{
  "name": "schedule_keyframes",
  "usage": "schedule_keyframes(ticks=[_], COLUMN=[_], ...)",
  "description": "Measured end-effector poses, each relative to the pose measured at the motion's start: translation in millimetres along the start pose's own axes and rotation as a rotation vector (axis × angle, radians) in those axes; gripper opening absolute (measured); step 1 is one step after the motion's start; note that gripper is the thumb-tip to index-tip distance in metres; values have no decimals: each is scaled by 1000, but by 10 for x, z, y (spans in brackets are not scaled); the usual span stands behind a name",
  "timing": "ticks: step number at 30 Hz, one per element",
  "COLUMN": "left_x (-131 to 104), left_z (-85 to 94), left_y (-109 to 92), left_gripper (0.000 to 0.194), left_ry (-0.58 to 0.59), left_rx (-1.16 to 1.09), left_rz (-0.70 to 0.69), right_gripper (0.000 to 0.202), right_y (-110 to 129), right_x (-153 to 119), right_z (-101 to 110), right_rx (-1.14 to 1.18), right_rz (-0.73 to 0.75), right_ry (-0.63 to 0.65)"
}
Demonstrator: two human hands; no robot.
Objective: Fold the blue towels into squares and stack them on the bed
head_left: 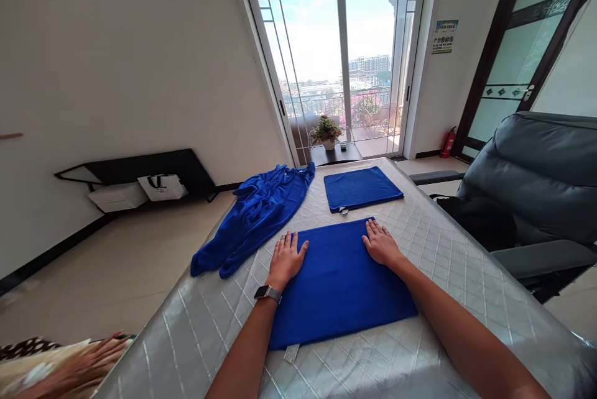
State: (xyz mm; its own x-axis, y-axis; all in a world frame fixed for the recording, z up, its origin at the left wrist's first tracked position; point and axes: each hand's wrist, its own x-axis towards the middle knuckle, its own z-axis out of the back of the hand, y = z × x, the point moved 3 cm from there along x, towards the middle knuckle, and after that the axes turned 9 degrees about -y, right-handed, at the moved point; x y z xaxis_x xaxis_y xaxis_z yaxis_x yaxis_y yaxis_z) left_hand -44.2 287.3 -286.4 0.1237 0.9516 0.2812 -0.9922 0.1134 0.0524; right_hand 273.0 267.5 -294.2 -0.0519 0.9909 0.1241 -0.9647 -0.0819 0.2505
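A blue cloth (338, 287), folded into a flat rectangle, lies on the silver quilted table cover (448, 250), with a white tag at its near edge. My left hand (286, 258), a watch on its wrist, rests flat at the cloth's far left corner, fingers spread. On the far right corner my right hand (381, 242) lies flat with its fingers extended. Beyond them is a smaller folded blue cloth (361, 188), also tagged. To the left, a crumpled blue cloth (261, 212) reaches the cover's left edge.
A dark armchair (545, 181) stands along the right side. Behind the far edge is a small table with a potted plant (327, 132). A low black rack (153, 169) holds a white bag. Patterned fabric (60, 365) shows at bottom left.
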Motion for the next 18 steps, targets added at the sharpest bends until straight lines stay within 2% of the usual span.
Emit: schedule_keyframes(ticks=[3, 6, 8, 11, 14, 16, 18], left_x=[23, 37, 18, -59, -128, -143, -146], left_z=[51, 139, 186, 226, 230, 198, 154], left_y=[-15, -220, -544, -1214, -1763, -1915, -1863], left_gripper=[76, 77, 74, 70, 70, 72, 74], left_ry=[-47, -150, -151, -100, -104, -76, -50], left_rx=[57, 71, -5, -168, -252, -267, -256], left_rz=[-10, -40, -140, -360, -445, -416, -366], right_gripper=[71, 71, 71, 71, 69, 68, 68], right_y=[7, 13, 16, 14, 3, -5, -11], right_x=[5, 9, 10, 8, 0, -4, -5], right_z=[10, 9, 6, 5, 1, -2, -1], right_rx=[10, 21, 24, 15, 2, 0, 4], right_rz=[-2, -11, -14, -6, 27, 40, 29], right_ry=[-7, -3, -3, -26, -30, -25, -30])
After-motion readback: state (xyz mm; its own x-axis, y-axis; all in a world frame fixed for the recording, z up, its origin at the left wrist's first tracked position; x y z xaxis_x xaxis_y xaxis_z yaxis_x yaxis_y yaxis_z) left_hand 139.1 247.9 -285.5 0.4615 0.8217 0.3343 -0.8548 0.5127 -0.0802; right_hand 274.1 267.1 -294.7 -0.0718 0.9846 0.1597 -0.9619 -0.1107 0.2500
